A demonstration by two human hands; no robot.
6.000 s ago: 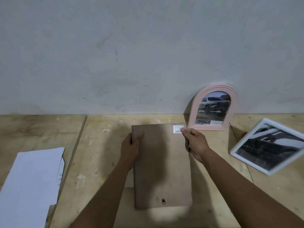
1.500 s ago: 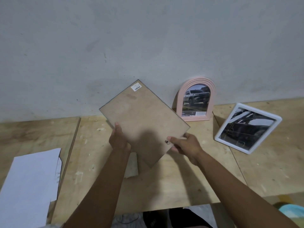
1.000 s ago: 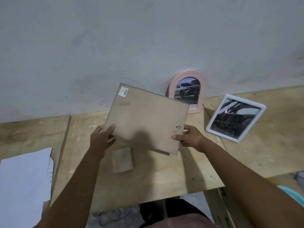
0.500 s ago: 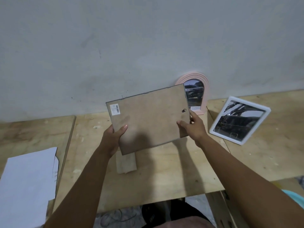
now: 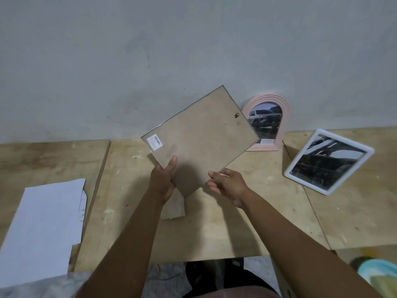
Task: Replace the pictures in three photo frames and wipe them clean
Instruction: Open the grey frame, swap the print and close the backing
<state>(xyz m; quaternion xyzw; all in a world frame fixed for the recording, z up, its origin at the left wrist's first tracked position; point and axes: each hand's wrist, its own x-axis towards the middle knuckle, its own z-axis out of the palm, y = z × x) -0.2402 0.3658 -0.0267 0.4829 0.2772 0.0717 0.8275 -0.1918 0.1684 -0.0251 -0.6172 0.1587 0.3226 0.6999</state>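
Tilted in the air above the pale wooden desk (image 5: 214, 233) is the rectangular photo frame with a brown fibreboard back (image 5: 202, 138), back towards us, one corner pointing down. The left hand (image 5: 163, 181) has it, thumb flat on the board and fingers wrapped round the lower left edge. The right hand (image 5: 227, 183) is loose and spread, holding nothing. Its fingertips are right at the lower right edge, and I can't tell if they touch.

This looks like turning the frame over for its wipe. My advice:
- Get that right hand onto the opposite edge first, because a one-handed grip low on one edge lets the frame swing.
- Hold it by the edges only, so no prints land on the glass.
- Watch the raised corner, which sits just in front of the pink arched plastic frame (image 5: 284, 117) leaning on the grey wall (image 5: 193, 50).

The glass side faces away, so I can't say which picture is inside. Only a small metal hanger (image 5: 236, 115) and a white barcode sticker (image 5: 154, 143) stand out on the board, and I can't make out any retaining tabs.

A small brown cardboard piece (image 5: 174, 209) lies on the desk beneath, half hidden by the left wrist, and could be a stand or a scrap. The white rounded-corner frame (image 5: 328, 162) sits well apart to the right. The white paper sheet (image 5: 43, 222) runs out of shot on the left.
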